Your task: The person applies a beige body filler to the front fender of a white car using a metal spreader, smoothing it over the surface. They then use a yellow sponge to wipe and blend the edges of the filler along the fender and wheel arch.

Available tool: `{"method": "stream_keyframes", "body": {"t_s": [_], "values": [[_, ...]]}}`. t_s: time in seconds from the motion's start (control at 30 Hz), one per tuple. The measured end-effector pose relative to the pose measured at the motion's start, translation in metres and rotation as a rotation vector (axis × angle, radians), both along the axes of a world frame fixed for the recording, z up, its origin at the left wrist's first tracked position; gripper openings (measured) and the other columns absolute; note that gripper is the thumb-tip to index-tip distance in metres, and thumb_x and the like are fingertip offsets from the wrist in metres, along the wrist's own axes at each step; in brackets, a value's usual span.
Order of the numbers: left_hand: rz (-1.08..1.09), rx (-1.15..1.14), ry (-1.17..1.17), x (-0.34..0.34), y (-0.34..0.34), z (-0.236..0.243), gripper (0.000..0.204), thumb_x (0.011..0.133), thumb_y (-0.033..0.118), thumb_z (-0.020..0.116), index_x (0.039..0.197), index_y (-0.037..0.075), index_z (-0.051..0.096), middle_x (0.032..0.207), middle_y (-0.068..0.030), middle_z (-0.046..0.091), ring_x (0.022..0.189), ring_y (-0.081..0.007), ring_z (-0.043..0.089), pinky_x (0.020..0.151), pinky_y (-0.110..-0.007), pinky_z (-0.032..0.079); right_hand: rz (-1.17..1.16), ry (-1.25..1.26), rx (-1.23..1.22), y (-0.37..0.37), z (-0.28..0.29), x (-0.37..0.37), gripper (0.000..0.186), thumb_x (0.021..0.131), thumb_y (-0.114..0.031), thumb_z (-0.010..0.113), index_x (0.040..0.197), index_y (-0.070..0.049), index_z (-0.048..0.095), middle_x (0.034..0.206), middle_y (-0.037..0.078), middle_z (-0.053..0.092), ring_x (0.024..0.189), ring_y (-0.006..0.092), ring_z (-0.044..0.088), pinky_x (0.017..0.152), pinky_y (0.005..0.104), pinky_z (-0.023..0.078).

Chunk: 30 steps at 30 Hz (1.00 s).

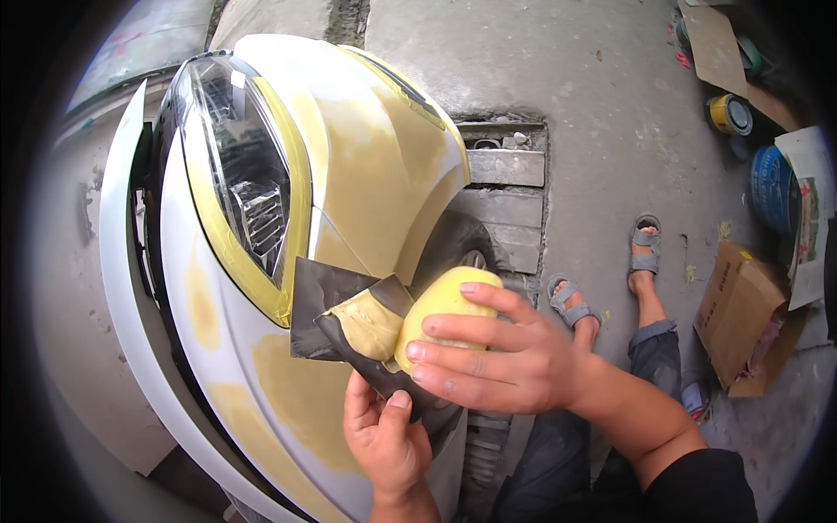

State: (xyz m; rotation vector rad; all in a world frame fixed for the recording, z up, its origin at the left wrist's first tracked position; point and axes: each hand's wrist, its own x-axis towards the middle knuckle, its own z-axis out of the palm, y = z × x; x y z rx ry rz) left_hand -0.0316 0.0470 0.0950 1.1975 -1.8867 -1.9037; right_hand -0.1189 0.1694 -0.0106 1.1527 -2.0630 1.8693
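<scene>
Below centre, my left hand (390,436) pinches a flat black sheet (382,375), my right hand (514,362) clasps a rounded yellow lump (445,301): likely working tan paste (362,322), steadiness next.

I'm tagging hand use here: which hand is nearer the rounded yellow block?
Right. The right hand is on the rounded yellow block, fingers spread across it; the left hand is below and left of it, gripping a dark sheet.
</scene>
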Motion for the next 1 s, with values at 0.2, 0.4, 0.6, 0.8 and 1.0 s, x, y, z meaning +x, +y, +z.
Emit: {"method": "stream_keyframes", "body": {"t_s": [0.2,0.4,0.6,0.8,1.0], "values": [[-0.077,-0.285,0.023,0.013,-0.015,0.001,0.051,0.085,-0.005,0.052,0.136,-0.006,0.046,0.127,-0.0151,0.058,0.116,-0.0255,0.057,0.104,-0.038,0.042,0.109,-0.024,0.037,0.003,-0.035,0.015,0.03,0.084,-0.014,0.063,0.114,-0.015,0.066,0.115,-0.002,0.066,0.11,0.0171,0.061,0.102,0.0452,0.044],[-0.032,-0.338,0.157,0.055,-0.027,0.005,0.051,0.084,-0.002,0.053,0.134,-0.006,0.045,0.129,-0.0167,0.055,0.121,-0.0283,0.053,0.107,-0.042,0.039,0.046,-0.196,0.044,-0.008,-0.08,0.006,0.052,0.075,0.007,0.062,0.124,-0.009,0.061,0.114,0.006,0.07,0.107,0.028,0.063,0.098,0.0482,0.046],[0.107,-0.435,0.171,0.134,0.018,-0.047,0.051,0.08,0.003,0.06,0.128,-0.007,0.049,0.126,-0.021,0.057,0.117,-0.0304,0.055,0.106,-0.044,0.04,0.046,-0.048,-0.068,-0.049,-0.111,0.011,0.036,0.081,-0.001,0.064,0.116,-0.009,0.065,0.113,0.005,0.07,0.106,0.0267,0.063,0.095,0.0467,0.047],[0.263,-0.407,0.249,0.176,0.059,-0.113,0.056,0.075,0.003,0.06,0.129,-0.007,0.049,0.126,-0.021,0.056,0.117,-0.0318,0.056,0.105,-0.044,0.043,-0.012,0.14,-0.15,-0.072,-0.122,0.026,0.028,0.084,-0.012,0.065,0.112,-0.014,0.067,0.116,0.001,0.068,0.104,0.0192,0.062,0.099,0.0405,0.042],[0.352,-0.395,0.469,0.187,0.068,-0.17,0.06,0.072,-0.002,0.055,0.131,-0.004,0.049,0.128,-0.0212,0.056,0.119,-0.0328,0.056,0.105,-0.046,0.045,-0.078,0.228,-0.221,-0.085,-0.137,0.026,0.028,0.084,-0.014,0.064,0.112,-0.013,0.067,0.117,0.001,0.068,0.101,0.0189,0.061,0.096,0.0402,0.043]]}}
